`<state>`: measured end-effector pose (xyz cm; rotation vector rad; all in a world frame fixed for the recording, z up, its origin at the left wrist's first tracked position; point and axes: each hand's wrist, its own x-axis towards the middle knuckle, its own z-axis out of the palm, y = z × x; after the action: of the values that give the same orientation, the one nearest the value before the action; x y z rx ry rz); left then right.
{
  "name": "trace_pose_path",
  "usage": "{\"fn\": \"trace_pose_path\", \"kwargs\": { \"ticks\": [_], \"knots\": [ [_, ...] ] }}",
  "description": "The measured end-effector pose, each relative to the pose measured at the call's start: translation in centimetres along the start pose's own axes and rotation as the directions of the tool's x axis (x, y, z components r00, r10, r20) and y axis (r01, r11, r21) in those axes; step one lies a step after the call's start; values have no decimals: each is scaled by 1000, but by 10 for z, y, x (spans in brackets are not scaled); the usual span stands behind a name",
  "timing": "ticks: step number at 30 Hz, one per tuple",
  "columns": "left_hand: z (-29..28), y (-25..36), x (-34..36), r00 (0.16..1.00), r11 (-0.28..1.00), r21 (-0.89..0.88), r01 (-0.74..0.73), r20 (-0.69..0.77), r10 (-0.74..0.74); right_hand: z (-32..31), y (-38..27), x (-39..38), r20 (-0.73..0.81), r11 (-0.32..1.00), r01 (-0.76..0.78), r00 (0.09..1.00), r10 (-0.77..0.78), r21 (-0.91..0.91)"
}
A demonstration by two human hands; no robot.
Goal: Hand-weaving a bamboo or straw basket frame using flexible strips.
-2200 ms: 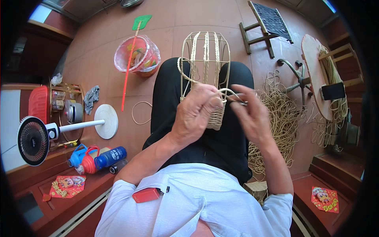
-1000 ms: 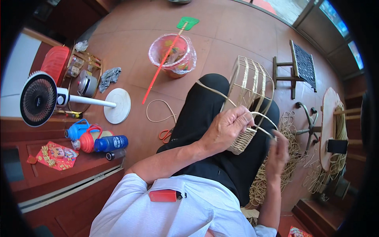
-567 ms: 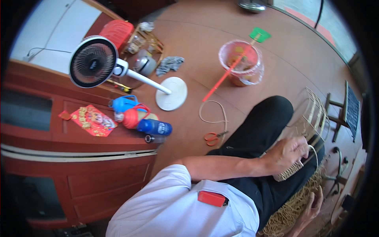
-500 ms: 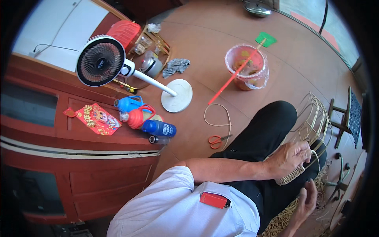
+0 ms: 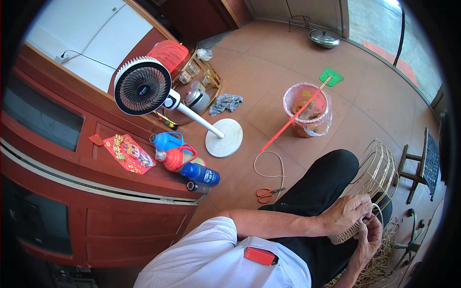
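A partly woven basket (image 5: pixel 346 235) of pale cord rests against my black-trousered leg, its open frame of thin strands (image 5: pixel 381 163) reaching out beyond my knee. My left hand (image 5: pixel 343 214) is closed over the woven edge, with a loop of cord (image 5: pixel 380 211) standing up at its fingertips. Just below, my right hand (image 5: pixel 369 238) comes up from the lower edge and meets the left one. Its fingers are bent in a pinch at the same cord. The exact grip between the fingertips is partly hidden.
Loose cord (image 5: pixel 384 249) lies heaped beside my leg. Orange-handled scissors (image 5: pixel 265 194) and a cord loop (image 5: pixel 254 165) lie on the floor. Farther off stand a lined bucket (image 5: pixel 288 103) with a fly swatter (image 5: pixel 291 120) across it, a fan (image 5: pixel 143 90), several bottles (image 5: pixel 204 174) and a stool (image 5: pixel 425 163).
My right hand has risen from below the basket to meet my left hand at the woven edge, its fingers closing on the cord. The whole view has shifted slightly.
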<state>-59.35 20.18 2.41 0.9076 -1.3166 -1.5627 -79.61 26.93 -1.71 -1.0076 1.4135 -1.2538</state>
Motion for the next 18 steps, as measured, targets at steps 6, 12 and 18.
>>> {"fn": "trace_pose_path", "kwargs": {
  "ticks": [6,12,18],
  "knots": [
    [8,7,12,1000,997,75,20,8,-20,2,5,10,12,998,-8,1000,7,68],
    [35,5,38,975,952,212,-221,61,212,8,9,9,29,977,168,984,-173,128],
    [38,-8,32,952,898,319,-305,140,273,12,10,14,36,965,224,972,-231,136]
  ]
}}
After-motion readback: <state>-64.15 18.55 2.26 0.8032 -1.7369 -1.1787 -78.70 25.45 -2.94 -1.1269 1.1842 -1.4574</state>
